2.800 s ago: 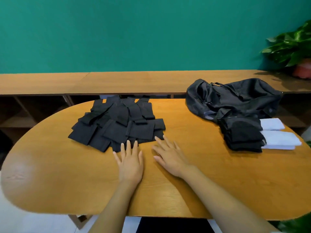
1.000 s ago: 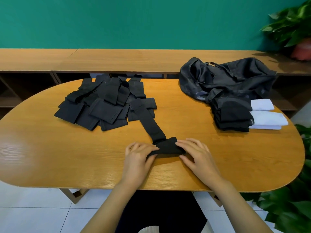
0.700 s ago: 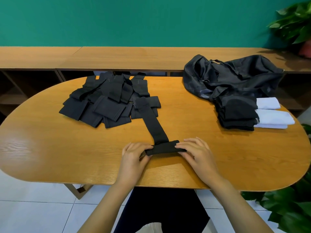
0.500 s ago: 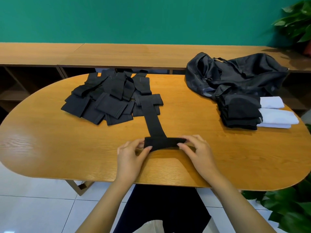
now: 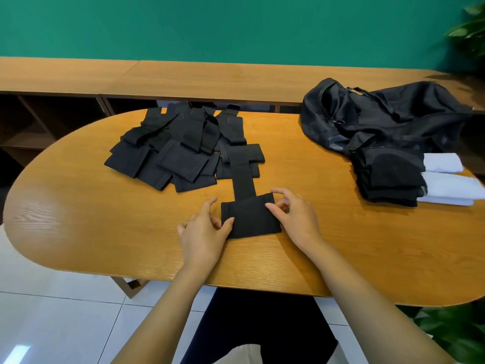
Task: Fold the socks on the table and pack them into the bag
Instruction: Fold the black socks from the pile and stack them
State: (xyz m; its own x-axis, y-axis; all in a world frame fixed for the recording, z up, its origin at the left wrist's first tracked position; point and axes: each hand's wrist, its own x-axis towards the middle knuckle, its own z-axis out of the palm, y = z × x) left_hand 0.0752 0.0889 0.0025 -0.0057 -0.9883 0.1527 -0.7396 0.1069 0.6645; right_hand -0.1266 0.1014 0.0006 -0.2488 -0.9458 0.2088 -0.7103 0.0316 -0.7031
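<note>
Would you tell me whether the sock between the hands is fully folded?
Partly: the sock has its near end doubled over, its far strip lying flat.

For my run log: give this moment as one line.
phase: folding; sock: partly folded; left hand: pinches sock; right hand: pinches sock

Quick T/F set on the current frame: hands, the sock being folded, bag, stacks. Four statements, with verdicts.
1. The left hand and right hand hold the black sock by its opposite side edges. True.
2. The bag lies at the table's left end. False: it lies at the far right, and the loose sock pile is on the left.
3. White socks lie against the dark folded stack. True.
4. The black sock is fully folded. False: a flat strip runs from it toward the pile.
</note>
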